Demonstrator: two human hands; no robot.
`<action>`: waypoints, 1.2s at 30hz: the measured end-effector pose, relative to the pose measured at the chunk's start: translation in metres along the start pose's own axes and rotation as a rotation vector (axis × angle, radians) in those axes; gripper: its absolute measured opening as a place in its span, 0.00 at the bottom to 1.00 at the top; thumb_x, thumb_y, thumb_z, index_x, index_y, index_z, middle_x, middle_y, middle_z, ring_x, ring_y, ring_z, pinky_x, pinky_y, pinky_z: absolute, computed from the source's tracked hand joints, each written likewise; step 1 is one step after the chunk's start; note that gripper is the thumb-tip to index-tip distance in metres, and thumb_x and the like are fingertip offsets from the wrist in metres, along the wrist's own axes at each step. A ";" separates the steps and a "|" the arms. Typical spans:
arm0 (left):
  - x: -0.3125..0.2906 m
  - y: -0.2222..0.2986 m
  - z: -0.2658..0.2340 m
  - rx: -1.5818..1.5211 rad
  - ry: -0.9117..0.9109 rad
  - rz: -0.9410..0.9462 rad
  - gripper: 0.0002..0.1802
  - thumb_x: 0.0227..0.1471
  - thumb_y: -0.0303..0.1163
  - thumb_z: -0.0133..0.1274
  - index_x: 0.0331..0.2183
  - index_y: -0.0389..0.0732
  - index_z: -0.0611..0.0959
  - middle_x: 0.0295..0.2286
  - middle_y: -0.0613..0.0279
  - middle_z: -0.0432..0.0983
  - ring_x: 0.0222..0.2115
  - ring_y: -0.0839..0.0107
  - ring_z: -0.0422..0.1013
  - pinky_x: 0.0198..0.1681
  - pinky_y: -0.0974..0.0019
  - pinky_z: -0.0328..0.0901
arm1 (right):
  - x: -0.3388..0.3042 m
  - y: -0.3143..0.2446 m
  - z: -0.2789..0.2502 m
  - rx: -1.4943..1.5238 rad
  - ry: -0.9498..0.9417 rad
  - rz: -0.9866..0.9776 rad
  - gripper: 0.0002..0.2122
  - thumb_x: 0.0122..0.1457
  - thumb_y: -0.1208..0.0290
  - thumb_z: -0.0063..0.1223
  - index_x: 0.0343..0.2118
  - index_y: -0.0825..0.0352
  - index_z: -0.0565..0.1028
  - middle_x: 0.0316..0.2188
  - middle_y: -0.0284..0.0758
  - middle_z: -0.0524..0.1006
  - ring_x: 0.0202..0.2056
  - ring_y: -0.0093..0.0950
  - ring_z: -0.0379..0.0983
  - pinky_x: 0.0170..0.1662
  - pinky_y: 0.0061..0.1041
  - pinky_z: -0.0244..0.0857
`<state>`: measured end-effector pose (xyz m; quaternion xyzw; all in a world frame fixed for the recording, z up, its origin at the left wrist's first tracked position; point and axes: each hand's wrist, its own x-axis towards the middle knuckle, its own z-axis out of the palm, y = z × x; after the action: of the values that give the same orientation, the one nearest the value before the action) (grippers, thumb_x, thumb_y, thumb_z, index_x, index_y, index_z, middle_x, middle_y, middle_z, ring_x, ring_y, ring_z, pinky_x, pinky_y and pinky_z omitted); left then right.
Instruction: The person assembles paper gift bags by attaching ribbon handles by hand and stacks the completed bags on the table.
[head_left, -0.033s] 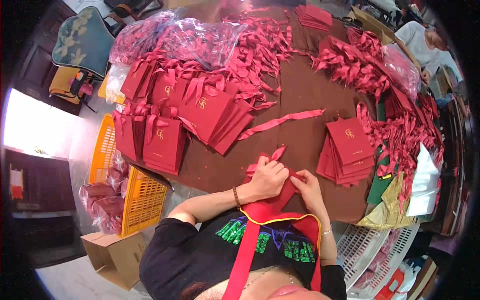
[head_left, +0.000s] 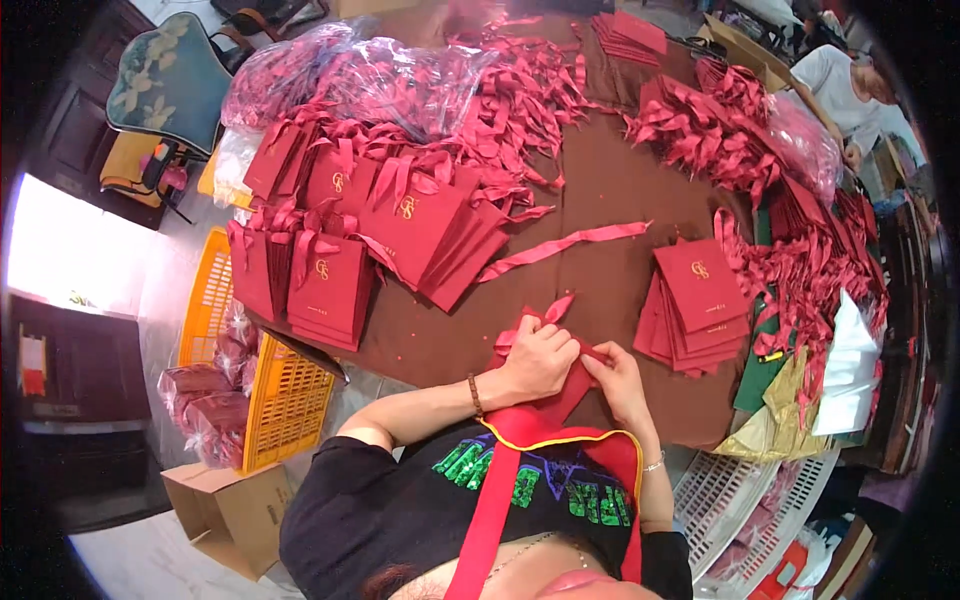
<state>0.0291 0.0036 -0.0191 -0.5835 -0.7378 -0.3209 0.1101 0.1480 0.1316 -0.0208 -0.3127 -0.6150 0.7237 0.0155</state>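
Observation:
A dark red paper bag point(head_left: 571, 396) is held close to my body at the table's near edge. My left hand point(head_left: 540, 360) is closed in a fist over its upper part, gripping pink-red ribbon point(head_left: 560, 306) whose end sticks out beyond the knuckles. More ribbon shows on the left side of that fist. My right hand point(head_left: 617, 382) pinches the bag's right edge between thumb and fingers. The fingertips of the left hand are partly hidden. A loose ribbon strip point(head_left: 565, 248) lies on the brown tablecloth ahead of both hands.
Finished-looking red bags with ribbons point(head_left: 415, 225) stand in rows at left, near plastic-wrapped ribbon bundles point(head_left: 400, 85). A stack of red bags point(head_left: 697, 290) lies at right, beside heaped ribboned bags point(head_left: 800, 270). Orange crate point(head_left: 290, 405) and white crate point(head_left: 715, 500) flank the table. Another person point(head_left: 840, 95) sits far right.

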 end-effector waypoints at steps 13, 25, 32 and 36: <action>-0.005 0.000 0.002 -0.076 0.015 -0.027 0.05 0.39 0.31 0.49 0.18 0.45 0.70 0.17 0.64 0.63 0.21 0.66 0.63 0.31 0.60 0.52 | -0.002 0.012 -0.001 -0.034 -0.016 -0.044 0.06 0.54 0.73 0.53 0.33 0.68 0.72 0.21 0.24 0.70 0.23 0.12 0.63 0.25 0.14 0.58; -0.003 -0.012 -0.003 -0.173 -0.071 -0.167 0.09 0.44 0.34 0.54 0.20 0.45 0.72 0.18 0.65 0.67 0.24 0.67 0.66 0.33 0.59 0.52 | -0.004 -0.007 -0.006 0.064 -0.145 0.083 0.07 0.59 0.70 0.47 0.39 0.65 0.70 0.30 0.24 0.72 0.31 0.11 0.66 0.33 0.12 0.62; -0.003 -0.003 -0.001 -0.074 -0.045 -0.107 0.08 0.42 0.31 0.53 0.18 0.43 0.70 0.17 0.65 0.66 0.22 0.67 0.65 0.33 0.59 0.52 | -0.004 0.000 -0.004 0.053 -0.140 0.084 0.06 0.59 0.71 0.47 0.38 0.66 0.69 0.30 0.24 0.72 0.30 0.11 0.66 0.32 0.11 0.62; -0.001 0.003 -0.001 0.011 -0.049 0.019 0.06 0.35 0.29 0.49 0.17 0.45 0.68 0.16 0.66 0.64 0.22 0.68 0.64 0.33 0.59 0.53 | -0.009 -0.006 -0.002 -0.062 -0.135 0.055 0.07 0.59 0.72 0.47 0.38 0.67 0.69 0.29 0.24 0.71 0.29 0.11 0.65 0.32 0.12 0.62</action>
<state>0.0315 0.0021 -0.0180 -0.5976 -0.7364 -0.3015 0.0984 0.1544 0.1313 -0.0120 -0.2806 -0.6280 0.7238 -0.0556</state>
